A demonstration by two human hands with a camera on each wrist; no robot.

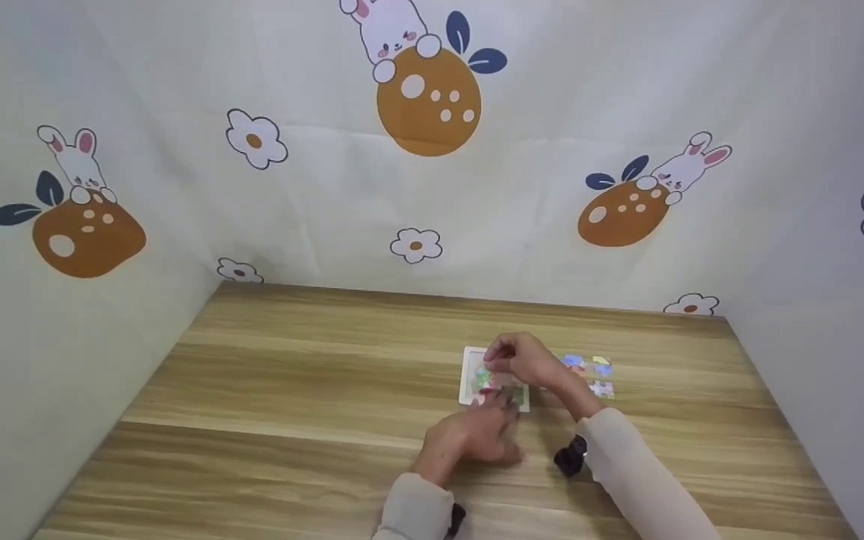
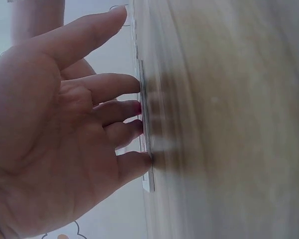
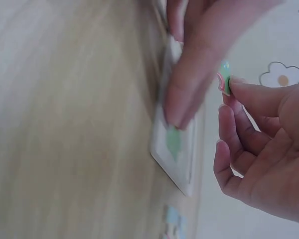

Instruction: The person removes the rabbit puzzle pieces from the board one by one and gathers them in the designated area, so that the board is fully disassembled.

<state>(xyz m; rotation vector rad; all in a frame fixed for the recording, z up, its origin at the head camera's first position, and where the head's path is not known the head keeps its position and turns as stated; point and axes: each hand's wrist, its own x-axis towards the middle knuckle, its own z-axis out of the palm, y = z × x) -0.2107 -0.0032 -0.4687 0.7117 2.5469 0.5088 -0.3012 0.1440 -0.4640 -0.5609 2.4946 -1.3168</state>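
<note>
A white-rimmed puzzle tray (image 1: pixel 466 379), partly filled with colourful pieces, lies flat on the table. My left hand (image 1: pixel 477 435) reaches over its near edge, and in the left wrist view the fingertips (image 2: pixel 134 127) rest on it with the thumb held apart. Above the tray, my right hand (image 1: pixel 528 360) pinches a small green and pink puzzle piece (image 3: pixel 224 77) between thumb and index finger. That piece is off the tray in the right wrist view. Both hands hide much of the tray's picture.
Several loose puzzle pieces (image 1: pixel 601 389) lie right of the tray, some partly behind my right forearm. The wood-grain table (image 1: pixel 289 390) is bordered at the back and sides by a pale printed curtain (image 1: pixel 312 195).
</note>
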